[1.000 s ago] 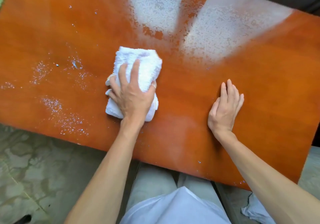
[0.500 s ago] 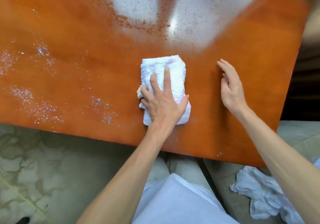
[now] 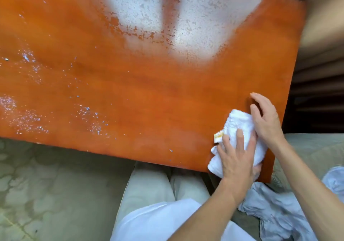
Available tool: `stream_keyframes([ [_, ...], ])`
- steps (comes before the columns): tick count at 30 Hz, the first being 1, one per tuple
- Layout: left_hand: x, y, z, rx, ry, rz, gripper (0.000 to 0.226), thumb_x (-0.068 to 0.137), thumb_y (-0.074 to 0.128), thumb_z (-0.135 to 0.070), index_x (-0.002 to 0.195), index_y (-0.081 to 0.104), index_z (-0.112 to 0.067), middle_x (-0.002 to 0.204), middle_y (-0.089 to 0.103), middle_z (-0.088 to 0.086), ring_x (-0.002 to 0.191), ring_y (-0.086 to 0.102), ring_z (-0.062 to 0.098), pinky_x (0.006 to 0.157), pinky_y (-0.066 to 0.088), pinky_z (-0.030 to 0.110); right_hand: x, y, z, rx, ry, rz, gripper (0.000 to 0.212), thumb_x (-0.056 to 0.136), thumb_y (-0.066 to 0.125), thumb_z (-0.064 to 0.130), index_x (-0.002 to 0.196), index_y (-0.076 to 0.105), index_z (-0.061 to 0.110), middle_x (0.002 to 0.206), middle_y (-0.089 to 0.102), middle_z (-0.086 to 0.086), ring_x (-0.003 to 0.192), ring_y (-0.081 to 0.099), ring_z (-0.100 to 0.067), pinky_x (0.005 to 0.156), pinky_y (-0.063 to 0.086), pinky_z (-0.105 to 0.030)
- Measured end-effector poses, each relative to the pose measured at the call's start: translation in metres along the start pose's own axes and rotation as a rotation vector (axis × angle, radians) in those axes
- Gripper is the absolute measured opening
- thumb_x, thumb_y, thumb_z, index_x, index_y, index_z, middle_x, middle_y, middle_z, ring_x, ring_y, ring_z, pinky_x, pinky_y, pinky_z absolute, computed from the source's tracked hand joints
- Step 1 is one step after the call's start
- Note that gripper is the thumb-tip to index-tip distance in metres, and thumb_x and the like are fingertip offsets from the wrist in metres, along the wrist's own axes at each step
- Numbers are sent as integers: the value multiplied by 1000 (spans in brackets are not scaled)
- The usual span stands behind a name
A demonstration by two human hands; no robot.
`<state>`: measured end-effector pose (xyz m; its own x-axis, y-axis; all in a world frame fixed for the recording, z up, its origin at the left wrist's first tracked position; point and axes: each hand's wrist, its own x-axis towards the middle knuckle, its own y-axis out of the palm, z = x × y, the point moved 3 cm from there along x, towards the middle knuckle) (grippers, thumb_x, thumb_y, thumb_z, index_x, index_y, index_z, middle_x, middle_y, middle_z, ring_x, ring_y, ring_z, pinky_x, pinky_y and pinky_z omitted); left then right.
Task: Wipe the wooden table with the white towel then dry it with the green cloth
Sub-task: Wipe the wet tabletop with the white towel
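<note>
The folded white towel [image 3: 240, 123] lies at the near right corner of the orange wooden table [image 3: 149, 84]. My left hand [image 3: 236, 159] presses flat on top of the towel, fingers spread and pointing away from me. My right hand [image 3: 266, 121] rests flat on the table just right of the towel, its palm side against the towel's edge. Water droplets [image 3: 28, 121] speckle the left part of the tabletop, and a bright wet sheen [image 3: 195, 26] covers the far middle. The green cloth is not in view.
A crumpled pale grey cloth [image 3: 275, 220] lies on the beige seat [image 3: 307, 147] at my right, below the table corner. My knees [image 3: 158, 185] sit under the near edge. Patterned floor [image 3: 46, 185] spreads to the left.
My left hand has slid the towel to the right, from the table's middle to its near right corner. My right hand stayed flat near the right edge, and the towel now meets it.
</note>
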<state>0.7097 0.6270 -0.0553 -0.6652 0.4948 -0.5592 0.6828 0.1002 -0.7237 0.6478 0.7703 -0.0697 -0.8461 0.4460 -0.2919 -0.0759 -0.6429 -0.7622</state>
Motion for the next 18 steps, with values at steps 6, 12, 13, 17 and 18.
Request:
stream_keyframes([
  [6, -40, -4, 79, -21, 42, -112, 107, 46, 79, -60, 145, 40, -44, 146, 42, 0, 119, 47, 31, 81, 46, 42, -11, 47, 36, -124, -104, 72, 40, 106, 42, 25, 143, 51, 16, 158, 36, 1, 146, 27, -19, 118, 16, -26],
  [12, -58, -61, 204, -76, -147, -379, 92, 54, 66, -47, 144, 46, -40, 147, 48, 0, 118, 49, 35, 84, 44, 45, -17, 106, 94, -363, -239, 106, 48, 103, 35, 36, 149, 43, 23, 163, 27, -5, 148, 22, -28, 122, 17, -44],
  [13, -60, -71, 223, -70, -169, -407, 90, 56, 65, -47, 143, 47, -39, 148, 47, -1, 118, 49, 35, 85, 45, 45, -18, 114, 102, -395, -243, 101, 50, 103, 35, 37, 150, 42, 23, 163, 27, -7, 148, 22, -30, 122, 18, -47],
  [17, -66, -105, 289, -68, -251, -490, 85, 59, 68, -42, 142, 51, -37, 150, 45, -4, 122, 47, 32, 87, 43, 46, -21, 140, 129, -461, -207, 68, 52, 102, 38, 36, 152, 39, 22, 163, 26, -11, 148, 23, -34, 122, 17, -53],
  [18, -67, -114, 305, -67, -272, -511, 85, 59, 70, -40, 142, 52, -37, 151, 44, -4, 123, 46, 32, 88, 43, 45, -22, 145, 133, -464, -187, 53, 52, 102, 39, 35, 152, 38, 22, 163, 25, -10, 148, 23, -34, 122, 18, -53],
])
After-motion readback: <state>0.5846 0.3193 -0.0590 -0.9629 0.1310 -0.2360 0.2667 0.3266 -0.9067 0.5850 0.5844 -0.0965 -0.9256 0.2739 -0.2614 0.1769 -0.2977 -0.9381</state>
